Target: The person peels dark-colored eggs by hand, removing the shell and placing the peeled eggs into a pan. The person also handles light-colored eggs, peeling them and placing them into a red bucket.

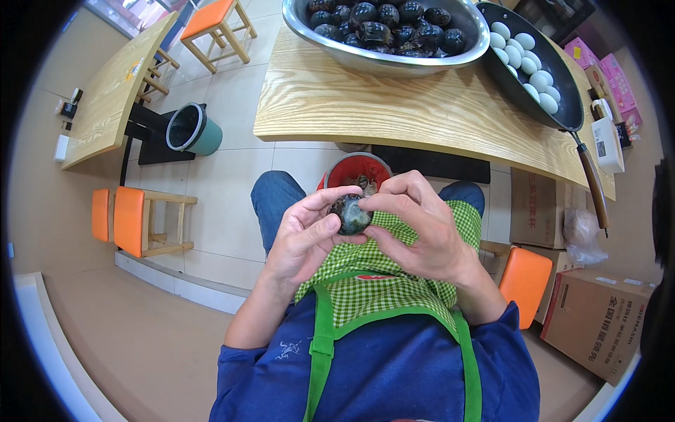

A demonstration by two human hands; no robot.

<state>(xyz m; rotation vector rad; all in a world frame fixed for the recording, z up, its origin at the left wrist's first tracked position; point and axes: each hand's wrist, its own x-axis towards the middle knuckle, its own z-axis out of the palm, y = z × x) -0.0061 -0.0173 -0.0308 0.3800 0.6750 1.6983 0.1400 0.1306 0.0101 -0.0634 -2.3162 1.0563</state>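
Note:
Over my lap, my left hand [304, 232] holds a dark, glossy century egg [350, 215] between thumb and fingers. A paler greenish-grey patch shows on its upper face. From the other side, the bent fingers of my right hand [418, 228] close on the egg's right edge, with the index fingertip on the pale patch. Below and beyond my hands stands a red-lined bin [336, 171] with shell scraps [362, 181] in it, partly hidden by my fingers. On the table, a metal bowl [394, 62] holds many dark, shiny eggs [375, 33].
Right of the bowl, a black wok [562, 119] holds several pale eggs [524, 63]; its handle [593, 183] juts past the edge of the wooden table [337, 98]. Cardboard boxes [598, 316] and an orange stool [526, 285] stand to my right. A green bin [204, 133] stands left.

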